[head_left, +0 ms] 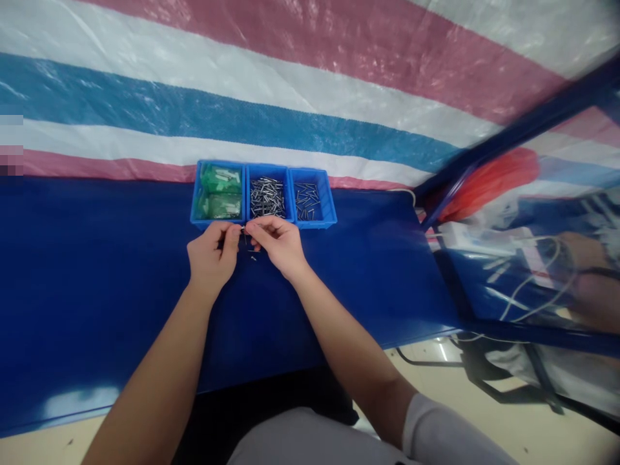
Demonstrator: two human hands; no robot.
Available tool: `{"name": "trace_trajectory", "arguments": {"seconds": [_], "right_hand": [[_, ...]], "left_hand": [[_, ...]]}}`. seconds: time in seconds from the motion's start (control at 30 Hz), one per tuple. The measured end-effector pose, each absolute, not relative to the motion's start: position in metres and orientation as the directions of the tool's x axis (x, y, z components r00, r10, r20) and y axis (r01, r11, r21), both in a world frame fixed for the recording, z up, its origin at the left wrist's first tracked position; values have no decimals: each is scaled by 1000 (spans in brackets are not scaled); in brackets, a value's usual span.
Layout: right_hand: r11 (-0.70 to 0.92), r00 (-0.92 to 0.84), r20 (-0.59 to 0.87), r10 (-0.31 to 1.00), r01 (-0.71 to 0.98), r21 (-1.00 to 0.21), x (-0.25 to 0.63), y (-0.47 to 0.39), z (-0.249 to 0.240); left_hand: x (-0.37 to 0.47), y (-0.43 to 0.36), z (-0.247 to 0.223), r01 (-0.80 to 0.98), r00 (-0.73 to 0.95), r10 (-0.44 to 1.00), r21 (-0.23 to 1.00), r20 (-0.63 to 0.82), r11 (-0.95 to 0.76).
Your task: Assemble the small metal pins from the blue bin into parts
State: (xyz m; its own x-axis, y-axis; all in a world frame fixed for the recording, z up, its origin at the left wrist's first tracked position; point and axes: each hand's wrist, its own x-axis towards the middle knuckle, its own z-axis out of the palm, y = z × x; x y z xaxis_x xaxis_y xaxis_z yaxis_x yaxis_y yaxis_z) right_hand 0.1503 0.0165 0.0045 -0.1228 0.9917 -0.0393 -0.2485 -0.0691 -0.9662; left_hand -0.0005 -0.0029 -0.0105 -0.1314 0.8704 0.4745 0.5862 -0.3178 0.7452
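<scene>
Your left hand (212, 253) and right hand (277, 244) meet just near of three blue bins (264, 223) set side by side at the desk's (97, 290) far edge. Both sets of fingers are pressed together, pinching a small metal pin (243, 231) between them; one more pin (253, 258) lies on the desk below. The left bin holds green packets (220, 192), the middle a pile of metal pins (267, 196), the right fewer. Open desk spreads wide left and right.

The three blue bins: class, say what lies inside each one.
Left bin holds green packets; middle bin a dense heap of small metal pins; right bin fewer, scattered. Whatever lies beneath the heaps is covered.
</scene>
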Motion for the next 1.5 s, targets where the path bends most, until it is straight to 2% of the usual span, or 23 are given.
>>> {"name": "trace_trajectory", "arguments": {"seconds": [0.2, 0.43, 0.67, 0.87, 1.27, 1.5], "right_hand": [[-90, -131, -57, 990, -263, -961, 150, 16, 3], [-132, -103, -112, 988, -215, -968, 151, 17, 4], [-192, -150, -165, 975, -185, -964, 152, 15, 10], [-156, -209, -127, 970, -131, -979, 150, 15, 5], [-88, -171, -52, 984, -212, -973, 148, 17, 1], [-55, -244, 4, 970, -235, -970, 150, 16, -2]], "left_hand": [[-1, -3, -13, 513, -132, 887, 796, 443, -321], [2, -3, -11, 521, -91, 887, 781, 453, -345], [0, -3, -13, 546, -100, 884, 767, 457, -335], [0, -3, -8, 583, -125, 884, 754, 450, -301], [-1, -1, -12, 566, -133, 880, 764, 457, -311], [-1, -1, -11, 578, -159, 879, 764, 449, -286]]}}
